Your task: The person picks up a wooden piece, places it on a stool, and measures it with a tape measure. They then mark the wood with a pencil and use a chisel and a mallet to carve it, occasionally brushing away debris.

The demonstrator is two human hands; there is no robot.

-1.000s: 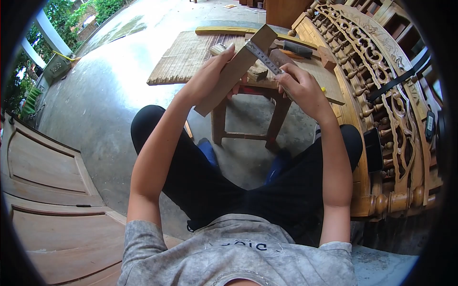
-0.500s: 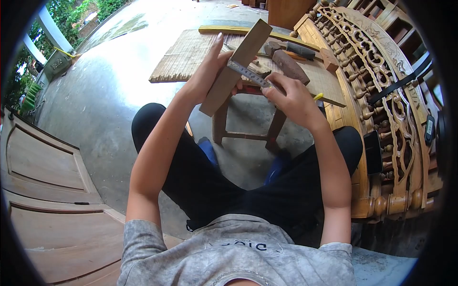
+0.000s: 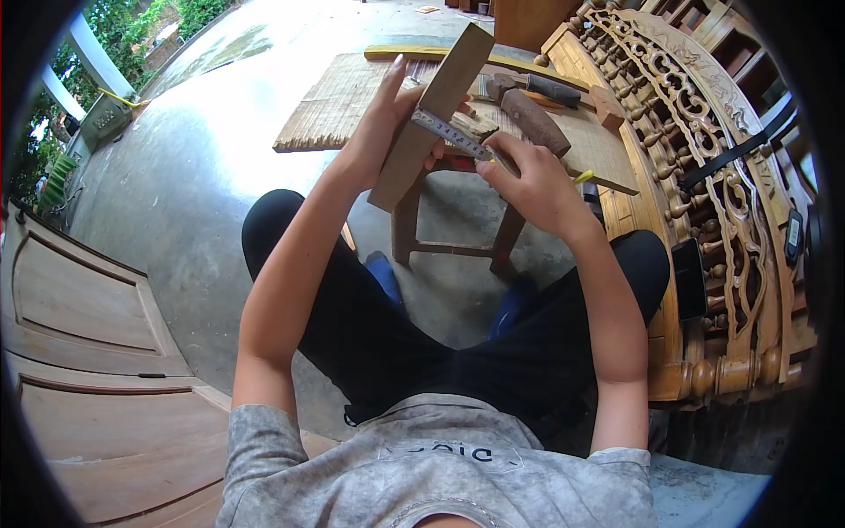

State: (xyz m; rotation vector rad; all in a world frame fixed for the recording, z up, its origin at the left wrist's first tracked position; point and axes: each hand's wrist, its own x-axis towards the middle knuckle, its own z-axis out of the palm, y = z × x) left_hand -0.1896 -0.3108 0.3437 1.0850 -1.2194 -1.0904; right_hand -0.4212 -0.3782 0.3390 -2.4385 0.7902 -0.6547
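My left hand [image 3: 393,123] grips a flat wooden block [image 3: 440,97], tilted, with the thumb stretched up along its left side and fingertips showing at its right edge. A white measuring tape [image 3: 451,134] lies across the block's face, its numbers visible. My right hand [image 3: 528,183] is closed on the tape's right end; the tape's case is mostly hidden by the fingers. Behind the block stands a wooden stool [image 3: 451,250] beneath a rough board [image 3: 330,104].
On the board are a brown wooden mallet-like piece [image 3: 535,121], a dark-handled tool [image 3: 553,90], a small block [image 3: 606,107] and a long strip [image 3: 396,55]. A carved wooden bench [image 3: 647,264] stands right; panelled doors [image 3: 84,295] lie left.
The block and tape have shifted slightly up and left together with both hands. The grips look the same.
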